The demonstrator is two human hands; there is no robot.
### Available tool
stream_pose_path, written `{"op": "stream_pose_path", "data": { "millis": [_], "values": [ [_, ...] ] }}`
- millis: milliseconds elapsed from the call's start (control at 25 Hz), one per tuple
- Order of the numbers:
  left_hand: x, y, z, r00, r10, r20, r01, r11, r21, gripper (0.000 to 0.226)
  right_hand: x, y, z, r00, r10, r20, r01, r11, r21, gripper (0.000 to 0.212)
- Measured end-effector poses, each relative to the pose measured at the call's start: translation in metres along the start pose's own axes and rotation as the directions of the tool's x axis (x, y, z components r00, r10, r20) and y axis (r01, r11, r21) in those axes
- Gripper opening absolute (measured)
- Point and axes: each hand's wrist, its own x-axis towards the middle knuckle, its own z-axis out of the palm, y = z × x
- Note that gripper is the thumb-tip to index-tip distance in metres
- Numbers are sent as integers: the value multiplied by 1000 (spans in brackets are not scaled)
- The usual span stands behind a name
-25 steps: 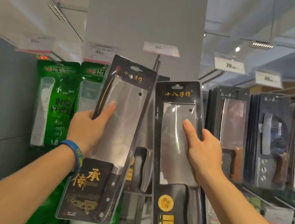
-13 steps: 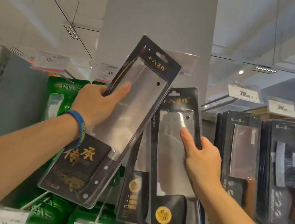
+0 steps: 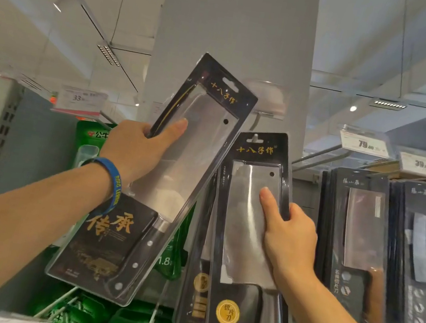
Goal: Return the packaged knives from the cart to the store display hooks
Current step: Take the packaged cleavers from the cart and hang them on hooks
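Head view, looking up at the rack.

- Left hand (image 3: 137, 154) grasps a packaged knife (image 3: 187, 157) by its left edge: thumb flat on the clear blister, fingers wrapped behind. Blue wristband (image 3: 115, 187) on that wrist.
- This pack's long axis is tilted, with the hang-hole end up and to the right and the knife handle down and to the left. Its top corner overlaps a clear tag holder (image 3: 270, 97) in front of the grey pillar (image 3: 237, 24).
- Right hand (image 3: 289, 236) grasps a second packaged knife (image 3: 246, 223) by its right edge, thumb on the blade window, fingers curled round the back. Long axis is near upright, header up, handle down and out of frame at the bottom.
- A grey hook tip (image 3: 255, 138) shows in its hang slot.
- The two packs are side by side; the left pack's right edge crosses the second pack's upper left corner. More dark packs hang directly behind the second one.
- Open room: only above, against the pillar. Green packs (image 3: 95, 136) hang to the left, and a dense row of dark knife packs (image 3: 356, 241) to the right.
- Writing: both headers read 十八子作. The left pack's card reads 传承; the second pack's gold seal reads 切片刀.
- Price tags: 33 (image 3: 81, 99), 79 (image 3: 364, 143), 39 (image 3: 421, 163).
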Motion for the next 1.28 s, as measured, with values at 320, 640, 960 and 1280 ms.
{"op": "stream_pose_path", "data": {
  "millis": [320, 640, 960, 1280],
  "values": [
    [1, -11, 10, 999, -33, -6, 33, 999, -8, 108, 4, 11, 7, 999, 47, -18, -47, 999, -19, 60],
    [-9, -14, 19, 998, -65, 19, 66, 996, -52, 114, 45, 33, 46, 915, 341, 216, -353, 935, 21, 96],
    [-35, -7, 34, 984, -172, 54, 180, 957, -226, 83, 32, 11, 26, 997, 70, 32, -50, 906, -421, 73],
    [-96, 6, 87, 939, -103, 327, 222, 910, -351, 89, -29, -10, 5, 954, -29, 300, -121, 873, 472, 33]
  ]
}}
